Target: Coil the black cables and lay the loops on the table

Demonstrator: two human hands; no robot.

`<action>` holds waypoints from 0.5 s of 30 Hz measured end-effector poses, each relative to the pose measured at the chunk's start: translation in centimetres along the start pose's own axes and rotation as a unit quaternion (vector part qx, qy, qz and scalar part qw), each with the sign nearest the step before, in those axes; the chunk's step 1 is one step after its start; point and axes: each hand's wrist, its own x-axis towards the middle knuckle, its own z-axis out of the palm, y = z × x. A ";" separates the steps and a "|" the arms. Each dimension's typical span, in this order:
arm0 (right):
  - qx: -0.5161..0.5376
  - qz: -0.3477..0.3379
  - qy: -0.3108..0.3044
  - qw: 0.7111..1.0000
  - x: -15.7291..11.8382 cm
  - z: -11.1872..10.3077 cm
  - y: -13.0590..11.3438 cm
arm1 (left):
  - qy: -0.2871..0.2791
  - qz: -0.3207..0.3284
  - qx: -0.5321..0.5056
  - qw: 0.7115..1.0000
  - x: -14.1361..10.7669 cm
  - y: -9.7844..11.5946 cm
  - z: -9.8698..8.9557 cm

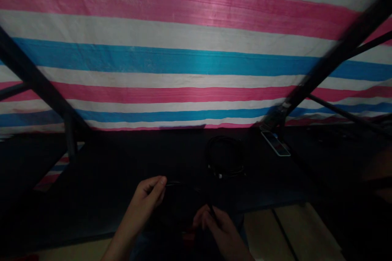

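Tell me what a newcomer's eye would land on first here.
The striped sheet in pink, white and blue would probably catch the eye first, filling the upper half behind the dark table. Next, perhaps, the two bare hands low in the middle: the left hand and the right hand hold a black cable. The pale-edged phone stands out at the table's far right.

Your view is dim, and most of the light you get glows softly through the striped sheet [196, 61], brightest near its upper middle. Below it, the dark tabletop [137, 155] sinks almost to black, swallowing detail in shadow. Your hands [150, 195] [219, 226] look dull and slightly soft. The lower right corner is murky and blurred, and faint grain dulls the darker areas.
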 end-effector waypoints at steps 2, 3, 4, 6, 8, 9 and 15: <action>-0.016 -0.022 0.001 1.000 0.5 -0.3 -0.4 | 0.040 -0.015 -0.028 0.999 0.1 -0.1 0.5; -0.027 -0.032 0.001 0.999 0.7 -0.5 -0.6 | 0.054 -0.023 -0.045 0.997 0.1 -0.2 0.6; -0.035 -0.037 0.007 0.999 0.9 -0.7 -0.6 | 0.064 -0.027 -0.061 0.996 0.1 -0.2 0.6; -0.036 -0.018 0.017 0.999 1.2 -1.0 -0.4 | 0.070 -0.030 -0.081 0.994 0.0 -0.3 0.5; -0.031 0.034 0.007 0.999 1.2 -0.9 0.3 | 0.076 -0.028 -0.079 0.994 -0.2 -0.4 0.2; -0.036 0.067 -0.004 0.997 1.1 -0.8 0.7 | 0.079 -0.027 -0.072 0.994 -0.3 -0.4 0.1; -0.088 0.133 -0.105 0.982 0.0 -0.6 2.2 | 0.029 0.001 -0.009 1.000 -1.7 2.4 0.8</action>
